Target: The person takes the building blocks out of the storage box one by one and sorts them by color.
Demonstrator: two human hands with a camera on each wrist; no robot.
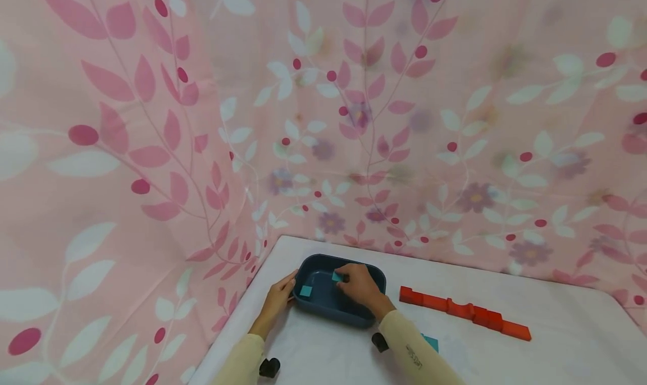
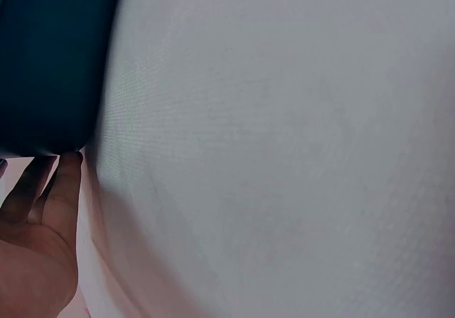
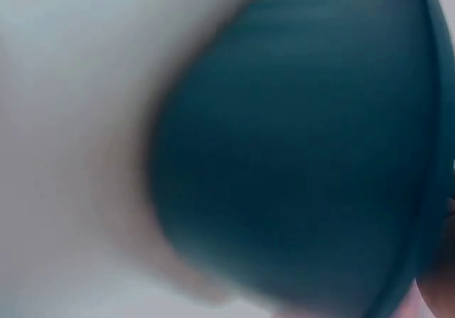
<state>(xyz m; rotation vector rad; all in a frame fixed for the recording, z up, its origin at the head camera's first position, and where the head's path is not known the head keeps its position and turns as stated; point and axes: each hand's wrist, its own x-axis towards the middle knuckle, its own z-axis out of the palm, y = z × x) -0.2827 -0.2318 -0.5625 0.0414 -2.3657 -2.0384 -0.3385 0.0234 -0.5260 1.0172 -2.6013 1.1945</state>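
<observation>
A dark blue rectangular basin (image 1: 328, 312) stands on the white table. My right hand (image 1: 360, 287) reaches over its right part and pinches a small teal block (image 1: 337, 276) inside it. Another teal block (image 1: 305, 290) lies at the basin's left end. Against the outer left wall rests my left hand (image 1: 278, 295), its fingers fairly straight. The left wrist view shows these fingers (image 2: 67, 190) touching the basin's outside (image 2: 53, 69). In the right wrist view the basin's wall (image 3: 291, 147) hides most of the right hand, and the pinched block is out of sight.
Right of the basin, several red blocks (image 1: 460, 309) lie in a slanted row. A teal piece (image 1: 431, 343) is partly hidden behind the right sleeve. Black wrist-worn devices (image 1: 269, 367) hang below both wrists. Pink floral cloth (image 1: 404, 149) rises behind the table (image 1: 556, 312).
</observation>
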